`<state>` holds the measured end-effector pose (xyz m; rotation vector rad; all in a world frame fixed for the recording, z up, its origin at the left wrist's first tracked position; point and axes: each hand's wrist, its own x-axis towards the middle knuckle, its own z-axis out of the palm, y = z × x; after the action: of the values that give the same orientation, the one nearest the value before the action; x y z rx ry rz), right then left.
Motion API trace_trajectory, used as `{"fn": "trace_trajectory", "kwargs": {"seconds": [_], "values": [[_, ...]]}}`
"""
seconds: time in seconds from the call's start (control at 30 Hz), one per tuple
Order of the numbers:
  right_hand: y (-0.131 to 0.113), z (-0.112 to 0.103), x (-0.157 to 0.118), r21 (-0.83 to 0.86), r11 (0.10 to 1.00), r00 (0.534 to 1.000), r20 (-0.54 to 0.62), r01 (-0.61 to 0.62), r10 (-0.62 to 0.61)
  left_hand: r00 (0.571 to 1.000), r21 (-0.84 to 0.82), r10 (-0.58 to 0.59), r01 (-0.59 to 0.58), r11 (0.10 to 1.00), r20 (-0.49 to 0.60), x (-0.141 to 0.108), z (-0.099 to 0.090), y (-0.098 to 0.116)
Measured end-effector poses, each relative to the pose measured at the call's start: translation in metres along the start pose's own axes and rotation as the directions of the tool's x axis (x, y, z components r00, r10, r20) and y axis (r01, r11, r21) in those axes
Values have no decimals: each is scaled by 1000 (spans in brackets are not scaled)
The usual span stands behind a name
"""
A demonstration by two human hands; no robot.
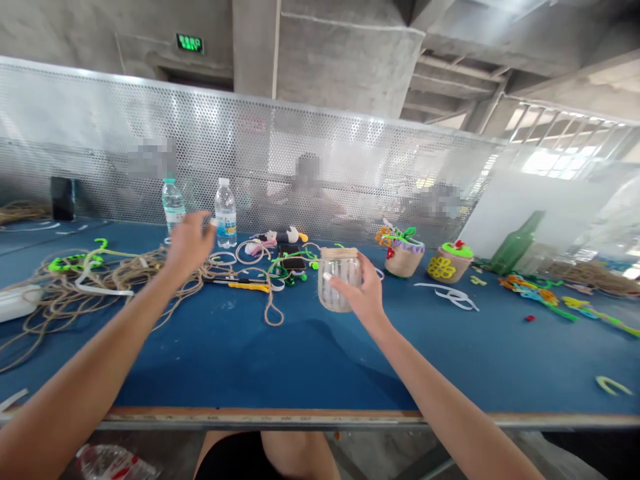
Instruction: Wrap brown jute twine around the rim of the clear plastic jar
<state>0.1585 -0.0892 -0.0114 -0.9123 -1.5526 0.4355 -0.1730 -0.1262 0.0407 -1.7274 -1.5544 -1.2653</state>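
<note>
My right hand (364, 292) grips a clear ribbed glass jar (340, 280) by its side, holding it just above the blue tabletop (260, 360). A band of twine circles the jar's neck. My left hand (189, 243) is raised with nothing visible in it, close to a water bottle (173, 203) and a second water bottle (225, 213). Below it sprawls a tangle of jute twine (107, 283). A yellow utility knife (245, 287) lies between my hands, beside a black phone (293, 257) and green pipe cleaners (285, 267).
Two twine-wrapped jars with pipe-cleaner decorations (403, 260) stand right of the jar, before a green glass bottle (515, 243). Colourful pipe-cleaner pieces (537, 293) lie further right. A perforated metal screen (250, 147) runs along the table's far side, with blurred people behind it.
</note>
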Motion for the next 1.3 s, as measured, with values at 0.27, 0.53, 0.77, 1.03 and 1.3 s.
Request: {"fn": "trace_trajectory", "kwargs": {"seconds": [0.27, 0.53, 0.77, 1.03, 1.3], "values": [[-8, 25, -27, -170, 982, 996, 53, 85, -77, 910, -378, 234, -94, 921, 343, -57, 50, 117], [-7, 31, -33, -199, 968, 988, 45, 152, -146, 892, -450, 201, 3, 893, 406, -73, 53, 118], [-8, 31, -35, -263, 952, 988, 27, 156, -154, 909, -370, 175, -24, 929, 379, -70, 53, 111], [-8, 31, -35, -257, 955, 989, 48, 150, -142, 941, -265, 266, -207, 942, 209, -67, 45, 111], [-10, 30, -36, -263, 949, 984, 82, 175, -158, 931, -191, 365, -352, 916, 34, -63, 40, 116]]}}
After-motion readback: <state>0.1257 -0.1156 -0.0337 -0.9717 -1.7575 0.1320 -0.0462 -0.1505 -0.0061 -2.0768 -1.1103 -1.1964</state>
